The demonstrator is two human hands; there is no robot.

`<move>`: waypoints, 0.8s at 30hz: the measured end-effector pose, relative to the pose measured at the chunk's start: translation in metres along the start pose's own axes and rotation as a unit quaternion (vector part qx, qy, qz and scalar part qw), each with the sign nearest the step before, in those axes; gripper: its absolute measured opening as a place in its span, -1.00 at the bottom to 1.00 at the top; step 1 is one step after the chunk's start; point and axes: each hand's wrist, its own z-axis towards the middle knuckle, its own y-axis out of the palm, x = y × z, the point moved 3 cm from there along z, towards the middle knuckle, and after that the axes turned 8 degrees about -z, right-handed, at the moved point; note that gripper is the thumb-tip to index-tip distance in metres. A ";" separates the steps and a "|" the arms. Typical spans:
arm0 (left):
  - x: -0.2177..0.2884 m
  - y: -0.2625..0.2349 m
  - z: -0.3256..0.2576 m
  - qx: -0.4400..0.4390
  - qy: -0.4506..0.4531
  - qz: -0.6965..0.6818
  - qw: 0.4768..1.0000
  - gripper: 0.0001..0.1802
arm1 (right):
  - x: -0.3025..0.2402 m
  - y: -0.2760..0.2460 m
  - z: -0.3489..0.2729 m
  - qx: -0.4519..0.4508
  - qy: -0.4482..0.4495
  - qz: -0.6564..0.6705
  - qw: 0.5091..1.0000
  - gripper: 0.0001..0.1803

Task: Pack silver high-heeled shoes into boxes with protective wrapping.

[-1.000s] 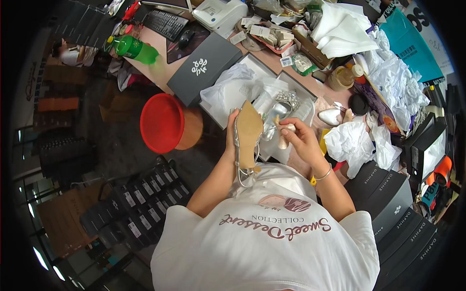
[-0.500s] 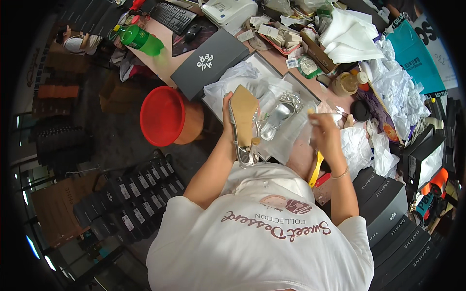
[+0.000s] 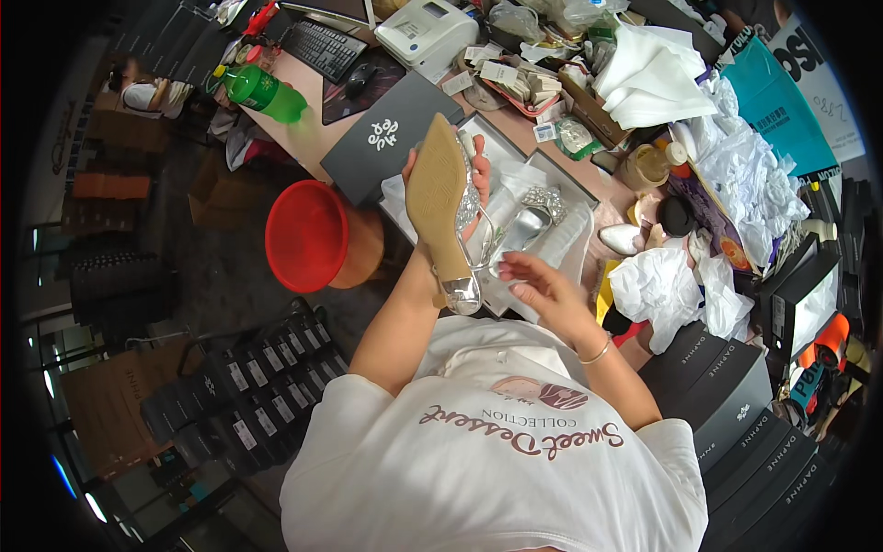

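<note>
Left hand [image 3: 467, 184] grips the silver heeled shoe [image 3: 448, 216] sole-up above the open box [image 3: 543, 198]; right hand [image 3: 538, 287], open and empty, hovers beside the heel. I advise steadying the heel first.

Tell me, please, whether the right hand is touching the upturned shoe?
Apart. The head view shows the right hand open beside the shoe, with white paper visible between; the left hand holds it.

Cluttered desk [image 3: 317, 138]: keyboard [image 3: 328, 46], bottle [image 3: 260, 89]
</note>
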 end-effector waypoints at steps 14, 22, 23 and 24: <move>0.000 0.010 -0.018 -0.138 -0.032 0.082 0.986 -0.30 | -0.016 0.070 0.000 -0.044 0.028 0.043 0.998 -0.66; 0.002 0.030 -0.061 -0.008 0.019 0.416 0.909 -0.11 | -0.032 0.082 0.003 0.003 0.050 0.013 0.999 -0.55; 0.010 0.025 -0.069 0.048 0.039 0.490 0.870 -0.08 | -0.008 0.072 0.003 0.125 -0.014 -0.046 0.991 -0.47; 0.021 0.019 -0.081 0.104 0.063 0.562 0.819 -0.05 | -0.011 0.064 0.002 0.160 -0.042 -0.177 0.970 -0.45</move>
